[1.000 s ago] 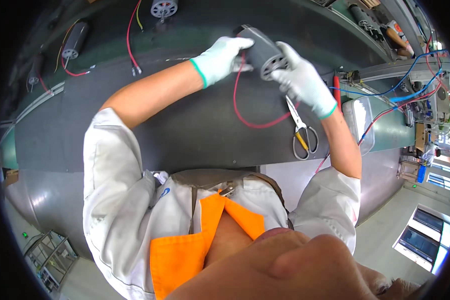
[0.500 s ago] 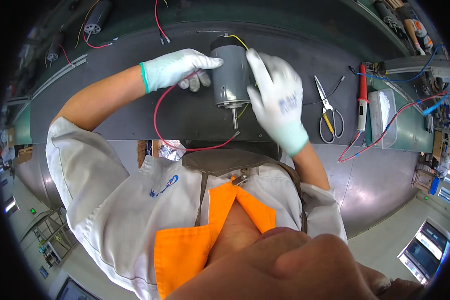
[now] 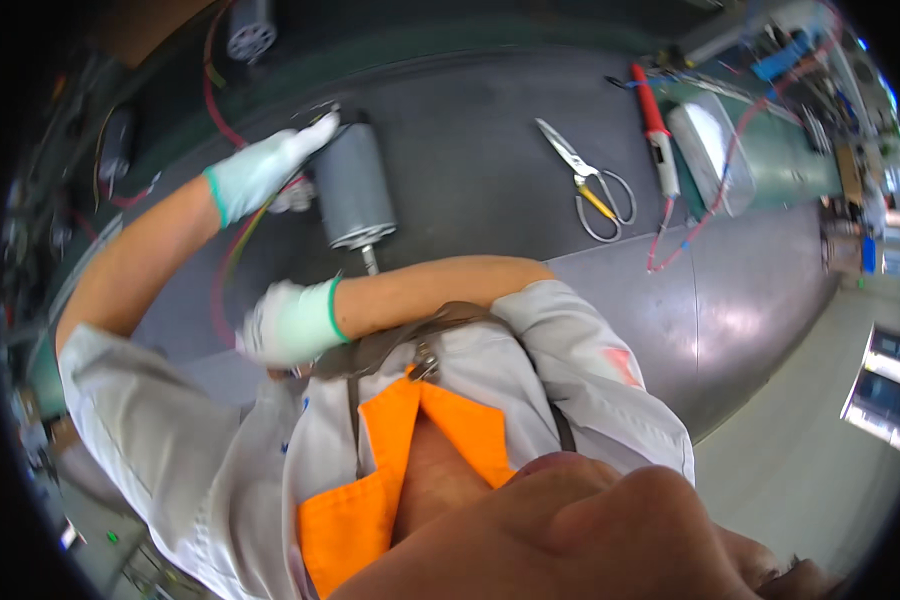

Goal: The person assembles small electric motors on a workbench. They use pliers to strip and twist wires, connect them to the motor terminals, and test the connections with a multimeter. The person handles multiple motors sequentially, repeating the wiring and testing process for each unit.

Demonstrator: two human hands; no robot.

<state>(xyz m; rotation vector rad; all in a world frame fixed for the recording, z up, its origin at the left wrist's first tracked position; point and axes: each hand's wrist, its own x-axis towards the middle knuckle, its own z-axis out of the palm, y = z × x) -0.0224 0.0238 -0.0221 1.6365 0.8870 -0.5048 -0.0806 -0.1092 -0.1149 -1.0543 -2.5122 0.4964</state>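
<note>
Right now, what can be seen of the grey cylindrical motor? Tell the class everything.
The motor is a smooth grey cylinder, metal-looking, with a dark far end and a bright shaft at its near end. Lying on its side, it seems to rest on the dark worktop. The gloved left hand seems to touch its far end; other contact is unclear.

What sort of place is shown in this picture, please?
Probably a workshop or factory assembly station: a grey motor with a shaft, a similar motor farther back, and scissors beside a red-and-grey corded tool on a dark worktop.
</note>
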